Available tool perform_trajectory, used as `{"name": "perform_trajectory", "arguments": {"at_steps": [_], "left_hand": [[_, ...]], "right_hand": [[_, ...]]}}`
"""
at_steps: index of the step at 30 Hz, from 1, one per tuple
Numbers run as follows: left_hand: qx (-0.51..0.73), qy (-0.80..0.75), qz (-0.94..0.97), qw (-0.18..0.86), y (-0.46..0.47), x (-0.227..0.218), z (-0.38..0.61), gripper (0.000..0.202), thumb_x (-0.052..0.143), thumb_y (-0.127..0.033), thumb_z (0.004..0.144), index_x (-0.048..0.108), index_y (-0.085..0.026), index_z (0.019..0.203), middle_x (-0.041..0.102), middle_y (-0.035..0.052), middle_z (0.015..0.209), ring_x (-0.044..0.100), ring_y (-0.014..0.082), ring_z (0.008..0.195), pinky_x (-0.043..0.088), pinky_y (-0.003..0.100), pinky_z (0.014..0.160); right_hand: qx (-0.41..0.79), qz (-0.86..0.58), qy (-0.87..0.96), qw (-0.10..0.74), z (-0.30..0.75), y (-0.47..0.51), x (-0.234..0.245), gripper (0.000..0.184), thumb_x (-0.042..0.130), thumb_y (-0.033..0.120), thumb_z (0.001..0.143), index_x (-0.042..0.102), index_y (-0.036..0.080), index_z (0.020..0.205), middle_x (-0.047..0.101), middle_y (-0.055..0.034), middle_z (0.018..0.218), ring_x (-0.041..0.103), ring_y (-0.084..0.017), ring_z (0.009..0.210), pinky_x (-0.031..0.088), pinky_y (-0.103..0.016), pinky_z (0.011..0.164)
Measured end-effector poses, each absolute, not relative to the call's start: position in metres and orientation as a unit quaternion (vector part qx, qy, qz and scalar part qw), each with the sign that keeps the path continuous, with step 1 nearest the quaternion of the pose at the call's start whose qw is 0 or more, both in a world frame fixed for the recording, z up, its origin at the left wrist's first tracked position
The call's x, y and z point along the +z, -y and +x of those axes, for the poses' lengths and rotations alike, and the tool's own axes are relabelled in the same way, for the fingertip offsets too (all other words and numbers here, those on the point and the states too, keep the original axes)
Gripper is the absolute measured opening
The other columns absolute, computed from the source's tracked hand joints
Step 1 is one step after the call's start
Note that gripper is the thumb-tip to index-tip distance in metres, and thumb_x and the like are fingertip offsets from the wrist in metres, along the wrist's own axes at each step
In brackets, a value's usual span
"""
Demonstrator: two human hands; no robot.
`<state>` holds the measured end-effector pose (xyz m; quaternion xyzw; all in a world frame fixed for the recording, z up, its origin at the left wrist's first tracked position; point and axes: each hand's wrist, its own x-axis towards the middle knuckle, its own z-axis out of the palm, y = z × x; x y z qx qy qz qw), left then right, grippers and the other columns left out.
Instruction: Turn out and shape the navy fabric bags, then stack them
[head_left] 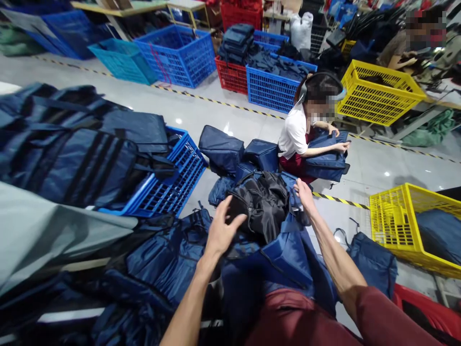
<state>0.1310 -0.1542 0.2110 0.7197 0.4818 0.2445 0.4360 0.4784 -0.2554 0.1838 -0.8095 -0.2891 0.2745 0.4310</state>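
Note:
In front of me is a blue bag (291, 257) with its black lining (268, 202) bunched up and turned outward. At the lining's left edge is my left hand (224, 226), thumb and fingers spread apart; whether it touches the cloth I cannot tell. My right hand (304, 192) is closed at the far right side, pinching the blue edge of the bag. Beyond the bag, more blue bags (221, 146) stand on the floor.
A co-worker (297, 129) crouches ahead, handling another blue bag (326, 156). To the left, a blue crate (180, 180) overflows with bags. Yellow crates (396, 226) stand at right. Dark blue bags (158, 254) are piled close on my left. Striped tape (340, 199) crosses the floor.

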Motion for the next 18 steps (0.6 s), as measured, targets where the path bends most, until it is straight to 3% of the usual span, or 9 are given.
{"name": "perform_trajectory", "arguments": {"at_steps": [2, 5, 7, 9, 11, 13, 15, 18], "left_hand": [[0.184, -0.428, 0.764, 0.446, 0.162, 0.227, 0.147, 0.105, 0.082, -0.065, 0.09, 0.032, -0.035, 0.177, 0.04, 0.0151, 0.179, 0.045, 0.0377, 0.162, 0.042, 0.054, 0.129], [0.136, -0.428, 0.776, 0.443, 0.161, 0.229, 0.152, 0.123, 0.083, -0.067, 0.087, 0.015, -0.031, 0.182, 0.04, 0.0229, 0.176, 0.044, 0.0418, 0.161, 0.038, 0.06, 0.13], [0.129, -0.427, 0.776, 0.445, 0.154, 0.224, 0.148, 0.12, 0.082, -0.068, 0.088, 0.017, -0.028, 0.181, 0.043, 0.0248, 0.172, 0.047, 0.0417, 0.158, 0.04, 0.06, 0.128], [0.15, -0.426, 0.782, 0.43, 0.147, 0.221, 0.147, 0.112, 0.085, -0.067, 0.084, 0.033, -0.026, 0.175, 0.045, 0.0239, 0.171, 0.049, 0.0405, 0.156, 0.04, 0.057, 0.127], [0.178, -0.427, 0.791, 0.401, 0.142, 0.224, 0.153, 0.104, 0.093, -0.065, 0.072, 0.053, -0.022, 0.157, 0.052, 0.0216, 0.164, 0.051, 0.0401, 0.151, 0.043, 0.053, 0.124], [0.169, -0.425, 0.796, 0.396, 0.139, 0.233, 0.161, 0.083, 0.095, -0.065, 0.063, 0.065, -0.022, 0.128, 0.068, 0.0149, 0.141, 0.062, 0.037, 0.135, 0.05, 0.048, 0.113], [0.145, -0.419, 0.798, 0.408, 0.141, 0.251, 0.162, 0.06, 0.091, -0.066, 0.064, 0.063, -0.023, 0.096, 0.073, 0.0048, 0.106, 0.068, 0.0294, 0.106, 0.054, 0.04, 0.096], [0.166, -0.391, 0.806, 0.412, 0.157, 0.291, 0.143, 0.061, 0.087, -0.065, 0.072, 0.04, -0.025, 0.068, 0.064, 0.0007, 0.084, 0.065, 0.0236, 0.089, 0.051, 0.035, 0.083]], "right_hand": [[0.264, -0.785, 0.323, 0.457, 0.461, 0.256, 0.208, 0.08, 0.046, 0.079, 0.103, 0.055, 0.024, 0.16, 0.066, -0.014, 0.157, 0.062, -0.025, 0.143, 0.05, -0.038, 0.118], [0.237, -0.808, 0.375, 0.388, 0.421, 0.248, 0.235, 0.085, 0.065, 0.081, 0.095, 0.057, 0.025, 0.158, 0.064, -0.0147, 0.159, 0.058, -0.032, 0.147, 0.047, -0.045, 0.121], [0.203, -0.84, 0.385, 0.323, 0.402, 0.238, 0.241, 0.075, 0.06, 0.082, 0.098, 0.068, 0.022, 0.141, 0.07, -0.017, 0.147, 0.058, -0.035, 0.141, 0.049, -0.048, 0.115], [0.173, -0.839, 0.422, 0.298, 0.394, 0.231, 0.238, 0.06, 0.051, 0.076, 0.107, 0.072, 0.022, 0.12, 0.075, -0.0151, 0.129, 0.062, -0.033, 0.13, 0.05, -0.043, 0.107], [0.14, -0.822, 0.461, 0.304, 0.394, 0.229, 0.229, 0.05, 0.045, 0.065, 0.114, 0.071, 0.023, 0.106, 0.077, -0.0112, 0.113, 0.065, -0.027, 0.116, 0.048, -0.036, 0.099], [0.098, -0.816, 0.468, 0.325, 0.398, 0.231, 0.221, 0.046, 0.045, 0.058, 0.116, 0.067, 0.023, 0.095, 0.075, -0.0077, 0.101, 0.065, -0.023, 0.103, 0.045, -0.032, 0.09], [0.046, -0.811, 0.457, 0.361, 0.402, 0.237, 0.221, 0.049, 0.046, 0.057, 0.116, 0.06, 0.024, 0.083, 0.069, -0.0047, 0.088, 0.062, -0.021, 0.092, 0.042, -0.03, 0.082], [-0.046, -0.765, 0.483, 0.424, 0.41, 0.253, 0.234, 0.055, 0.046, 0.059, 0.116, 0.047, 0.025, 0.072, 0.055, -0.0009, 0.074, 0.053, -0.019, 0.079, 0.038, -0.031, 0.076]]}}
